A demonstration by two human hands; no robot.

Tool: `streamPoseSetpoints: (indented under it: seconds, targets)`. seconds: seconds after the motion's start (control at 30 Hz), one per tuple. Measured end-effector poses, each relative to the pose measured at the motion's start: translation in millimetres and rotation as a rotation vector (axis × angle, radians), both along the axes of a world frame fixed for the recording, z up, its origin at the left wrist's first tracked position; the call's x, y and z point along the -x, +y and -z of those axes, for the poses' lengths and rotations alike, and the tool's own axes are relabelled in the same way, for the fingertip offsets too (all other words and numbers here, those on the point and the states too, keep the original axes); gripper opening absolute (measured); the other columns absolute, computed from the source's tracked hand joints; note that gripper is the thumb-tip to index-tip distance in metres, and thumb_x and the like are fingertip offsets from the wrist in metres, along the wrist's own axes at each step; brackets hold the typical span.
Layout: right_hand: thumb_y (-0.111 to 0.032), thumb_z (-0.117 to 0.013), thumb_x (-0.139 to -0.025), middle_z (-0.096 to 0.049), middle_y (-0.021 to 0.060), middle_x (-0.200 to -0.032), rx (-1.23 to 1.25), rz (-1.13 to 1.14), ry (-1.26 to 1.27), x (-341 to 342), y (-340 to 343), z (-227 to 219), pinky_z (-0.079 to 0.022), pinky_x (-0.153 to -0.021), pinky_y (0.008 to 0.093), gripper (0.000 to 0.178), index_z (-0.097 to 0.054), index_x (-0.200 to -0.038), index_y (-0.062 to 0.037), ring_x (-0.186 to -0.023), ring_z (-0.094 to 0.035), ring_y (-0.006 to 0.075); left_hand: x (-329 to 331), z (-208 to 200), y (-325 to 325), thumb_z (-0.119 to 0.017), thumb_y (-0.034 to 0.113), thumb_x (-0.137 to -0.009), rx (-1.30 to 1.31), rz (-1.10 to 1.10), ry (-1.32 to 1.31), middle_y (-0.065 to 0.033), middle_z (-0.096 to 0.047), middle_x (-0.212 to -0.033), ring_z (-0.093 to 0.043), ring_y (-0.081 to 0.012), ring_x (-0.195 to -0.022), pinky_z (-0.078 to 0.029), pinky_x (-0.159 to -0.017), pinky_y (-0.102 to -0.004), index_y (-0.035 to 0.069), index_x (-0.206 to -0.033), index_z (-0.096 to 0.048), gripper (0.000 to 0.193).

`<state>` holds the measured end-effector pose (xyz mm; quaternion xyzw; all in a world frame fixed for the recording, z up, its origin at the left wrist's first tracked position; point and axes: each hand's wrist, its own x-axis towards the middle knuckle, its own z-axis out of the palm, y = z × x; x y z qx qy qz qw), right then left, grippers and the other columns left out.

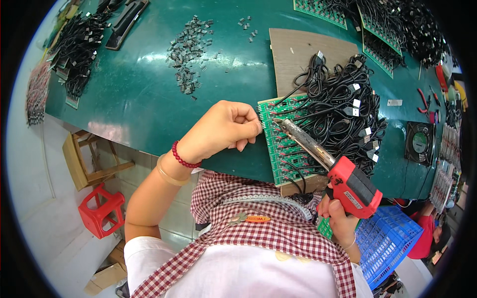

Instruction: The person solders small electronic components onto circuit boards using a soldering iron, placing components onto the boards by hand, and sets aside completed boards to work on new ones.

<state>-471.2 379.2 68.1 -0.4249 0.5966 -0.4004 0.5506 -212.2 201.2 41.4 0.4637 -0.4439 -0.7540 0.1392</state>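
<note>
A green circuit board panel (278,149) lies near the table's front edge, with many black USB cables (343,109) bunched over its right side. My left hand (231,124) is closed in a pinch at the panel's left edge. What its fingertips hold, if anything, is hidden. In my right hand (340,218) is a red and black soldering gun (350,186), gripped by its handle. Its metal barrel slants up and left across the panel, with the tip near the upper left edge, close to my left fingertips. Whether the tip touches the board, I cannot tell.
Small black pin parts (189,54) are heaped on the green table (134,94). Beneath the panel is a brown board (308,42). More cabled panels (380,32) lie far right, near pliers (422,101) and a fan (420,143). A blue crate (387,243) stands low right; a red stool (101,211), left.
</note>
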Motion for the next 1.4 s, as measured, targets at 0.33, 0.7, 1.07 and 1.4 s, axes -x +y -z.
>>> streamPoseSetpoints:
  seconds: [0.33,0.7,1.07,1.4]
  targets:
    - [-0.004,-0.064,-0.079,-0.058,0.0026,-0.085,-0.09,-0.001,-0.012,-0.8,2.2,7.3,-0.046,-0.066,0.0269,0.029,-0.058,-0.108,-0.001,-0.073,-0.054,0.0105,0.5,-2.9,-2.5,-0.057,0.008,-0.081,-0.017,0.012,0.013,0.0,-0.056,-0.066,-0.049,-0.0021,-0.052,-0.033,-0.043,-0.0159,0.003,-0.076,-0.057,0.007]
    - [-0.015,-0.054,-0.087,-0.05,0.0065,-0.062,-0.003,0.041,0.038,-9.9,-0.7,-0.7,-0.04,-0.051,0.0252,0.024,-0.05,-0.102,0.0041,-0.053,-0.047,0.012,0.1,0.3,-2.0,-0.058,0.008,-0.081,-0.018,0.0,0.038,-0.0001,-0.056,-0.065,-0.047,-0.0024,-0.052,-0.032,-0.043,-0.0162,0.003,-0.076,-0.056,0.007]
    - [-0.017,-0.055,-0.087,-0.048,0.0058,-0.06,-0.013,-0.166,0.154,3.6,7.2,7.3,-0.04,-0.051,0.026,0.032,-0.046,-0.11,0.0039,-0.052,-0.046,0.0124,1.4,0.3,-1.9,-0.058,0.008,-0.081,-0.004,-0.001,0.058,-0.0005,-0.056,-0.065,-0.048,-0.0029,-0.052,-0.035,-0.046,-0.0169,0.002,-0.076,-0.056,0.008]
    - [-0.019,-0.058,-0.087,-0.049,0.0069,-0.061,-0.009,0.035,-0.002,-5.0,3.6,-1.8,-0.04,-0.051,0.0268,0.039,-0.044,-0.115,0.0032,-0.051,-0.045,0.0123,1.6,1.8,-0.9,-0.058,0.008,-0.081,0.002,-0.008,0.048,-0.0006,-0.056,-0.065,-0.047,-0.003,-0.051,-0.035,-0.046,-0.0169,0.002,-0.075,-0.056,0.008]
